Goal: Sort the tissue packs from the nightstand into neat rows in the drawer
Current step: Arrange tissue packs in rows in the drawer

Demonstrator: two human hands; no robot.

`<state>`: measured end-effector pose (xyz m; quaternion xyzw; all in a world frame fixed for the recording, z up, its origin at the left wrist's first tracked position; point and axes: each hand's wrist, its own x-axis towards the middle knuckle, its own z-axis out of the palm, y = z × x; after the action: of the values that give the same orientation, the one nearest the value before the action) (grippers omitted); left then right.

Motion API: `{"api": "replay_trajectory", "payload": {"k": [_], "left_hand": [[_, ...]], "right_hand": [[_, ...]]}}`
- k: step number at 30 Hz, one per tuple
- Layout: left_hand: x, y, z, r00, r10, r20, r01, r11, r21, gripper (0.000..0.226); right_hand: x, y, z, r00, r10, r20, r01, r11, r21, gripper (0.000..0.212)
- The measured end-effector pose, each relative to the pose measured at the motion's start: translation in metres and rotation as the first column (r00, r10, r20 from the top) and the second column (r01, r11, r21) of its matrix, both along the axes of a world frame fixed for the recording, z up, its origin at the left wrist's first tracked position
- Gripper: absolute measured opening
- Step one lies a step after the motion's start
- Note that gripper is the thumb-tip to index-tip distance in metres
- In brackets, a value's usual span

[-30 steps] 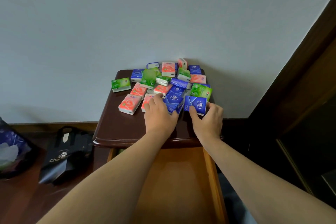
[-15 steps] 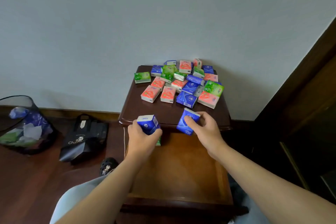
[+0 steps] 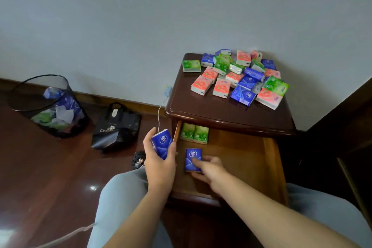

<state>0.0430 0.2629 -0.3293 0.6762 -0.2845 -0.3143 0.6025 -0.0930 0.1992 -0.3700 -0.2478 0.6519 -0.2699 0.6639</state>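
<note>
A pale wall (image 3: 141, 16) meets a dark polished wood floor (image 3: 40, 167), and a dark wooden nightstand (image 3: 221, 110) stands against the wall at about 2 o'clock in the head view. On its top lies a loose heap of tissue packs (image 3: 239, 78), pink, green and blue, crowded toward the far right side. The drawer (image 3: 241, 157) below is pulled out. Two green packs (image 3: 194, 133) lie side by side in its far left corner, just under the nightstand's front edge.

The left hand (image 3: 159, 159) is curled round a blue pack (image 3: 162, 145), held upright just outside the drawer's left wall. The right hand (image 3: 207, 167) reaches into the drawer and holds a second blue pack (image 3: 193, 159) flat on the drawer floor at the near left, with fingers over its lower right part and thumb below it; this pack lies well apart from the green pair.

At 9 o'clock a mesh wastebasket (image 3: 50, 106) holds crumpled wrappers. A black tote bag (image 3: 116, 127) sits between the basket and the nightstand. A white cable (image 3: 160, 115) hangs from a plug (image 3: 168, 91) on the wall.
</note>
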Motion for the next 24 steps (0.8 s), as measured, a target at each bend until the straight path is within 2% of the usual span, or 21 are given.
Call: {"api": "replay_trajectory", "payload": {"k": [3, 5, 12, 17, 24], "left_hand": [[0.0, 0.001, -0.006, 1.0, 0.011, 0.019, -0.011, 0.999, -0.033, 0.056], [0.0, 0.0, -0.008, 0.999, 0.041, 0.016, -0.041, 0.999, -0.037, 0.055], [0.002, -0.003, -0.008, 0.993, 0.114, -0.011, -0.114, 0.993, -0.037, 0.051], [0.001, -0.003, -0.009, 0.991, 0.136, -0.001, -0.136, 0.99, -0.045, 0.047], [-0.001, -0.001, -0.007, 0.995, 0.104, -0.003, -0.104, 0.994, -0.043, 0.033]], "right_hand": [[0.02, -0.005, -0.004, 0.977, 0.036, -0.211, -0.051, 0.997, -0.066, 0.043], [0.029, -0.009, -0.006, 0.961, -0.005, -0.276, -0.029, 0.993, -0.117, 0.039], [0.046, -0.017, -0.016, 0.953, -0.075, -0.293, 0.032, 0.988, -0.149, 0.034], [0.048, -0.023, -0.024, 0.933, -0.112, -0.343, 0.053, 0.983, -0.176, 0.022], [0.043, -0.028, -0.025, 0.944, -0.178, -0.279, 0.135, 0.977, -0.165, 0.011]]}}
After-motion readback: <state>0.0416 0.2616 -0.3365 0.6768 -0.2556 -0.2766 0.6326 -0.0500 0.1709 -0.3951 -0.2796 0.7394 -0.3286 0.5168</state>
